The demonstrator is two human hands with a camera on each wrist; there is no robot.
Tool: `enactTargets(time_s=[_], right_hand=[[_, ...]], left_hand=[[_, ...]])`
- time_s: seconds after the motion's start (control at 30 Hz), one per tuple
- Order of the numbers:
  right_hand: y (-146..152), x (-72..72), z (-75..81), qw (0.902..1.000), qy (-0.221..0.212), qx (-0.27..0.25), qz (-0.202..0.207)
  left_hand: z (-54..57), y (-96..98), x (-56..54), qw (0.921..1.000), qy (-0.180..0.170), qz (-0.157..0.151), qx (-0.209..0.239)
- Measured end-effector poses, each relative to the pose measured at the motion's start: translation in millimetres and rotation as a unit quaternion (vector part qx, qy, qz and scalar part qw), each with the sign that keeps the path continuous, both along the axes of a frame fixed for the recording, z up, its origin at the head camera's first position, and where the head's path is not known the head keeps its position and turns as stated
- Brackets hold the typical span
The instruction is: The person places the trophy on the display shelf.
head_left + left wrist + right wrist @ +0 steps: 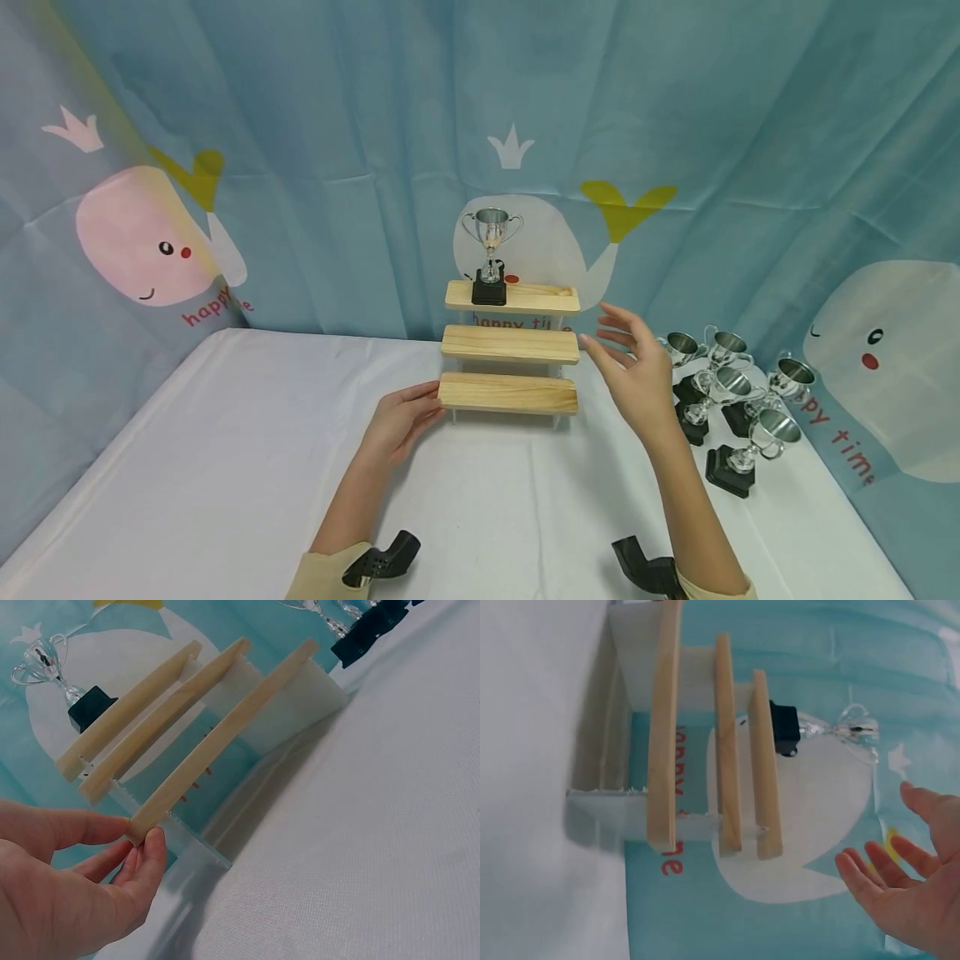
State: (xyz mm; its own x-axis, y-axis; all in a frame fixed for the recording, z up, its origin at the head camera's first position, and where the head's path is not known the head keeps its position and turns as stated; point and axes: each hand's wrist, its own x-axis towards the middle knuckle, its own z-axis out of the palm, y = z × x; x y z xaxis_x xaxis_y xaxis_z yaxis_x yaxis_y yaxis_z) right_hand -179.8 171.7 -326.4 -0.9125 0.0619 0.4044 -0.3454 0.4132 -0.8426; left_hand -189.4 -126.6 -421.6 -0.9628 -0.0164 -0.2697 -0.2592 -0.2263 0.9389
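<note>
A three-tier stand with wooden shelves (510,344) and clear side supports stands on the white table. One silver trophy cup (491,233) with a black base is upright on the left part of its top shelf. My left hand (401,421) pinches the left end of the lowest shelf (225,735) between thumb and fingers. To the right of the stand, my right hand (630,367) is raised with fingers apart and slightly bent, holding nothing. In the right wrist view that hand (907,877) is apart from the shelves.
Several more silver trophies (776,429) with black bases are grouped on the table's right side, some tilted. A blue curtain (337,167) with cartoon whales hangs behind the white-covered table (225,467). Black wrist mounts (386,560) are on both forearms.
</note>
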Motion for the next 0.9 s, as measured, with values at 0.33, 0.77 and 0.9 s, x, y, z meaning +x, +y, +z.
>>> enactTargets(time_s=[0.33, 0.77, 0.9], right_hand=[[12, 17.7, 1.8, 0.9992, 0.009, 0.026, -0.029], [22, 32.8, 2.0, 0.9952, 0.043, 0.056, -0.068], [23, 35.2, 0.9, 0.9939, 0.053, 0.063, -0.073]], left_hand=[[1.6, 0.8, 0.5, 1.0, -0.006, 0.004, 0.002], [0.8, 1.3, -0.3, 1.0, -0.006, 0.006, -0.001], [1.1, 0.6, 0.1, 0.9999, -0.007, 0.007, 0.0]])
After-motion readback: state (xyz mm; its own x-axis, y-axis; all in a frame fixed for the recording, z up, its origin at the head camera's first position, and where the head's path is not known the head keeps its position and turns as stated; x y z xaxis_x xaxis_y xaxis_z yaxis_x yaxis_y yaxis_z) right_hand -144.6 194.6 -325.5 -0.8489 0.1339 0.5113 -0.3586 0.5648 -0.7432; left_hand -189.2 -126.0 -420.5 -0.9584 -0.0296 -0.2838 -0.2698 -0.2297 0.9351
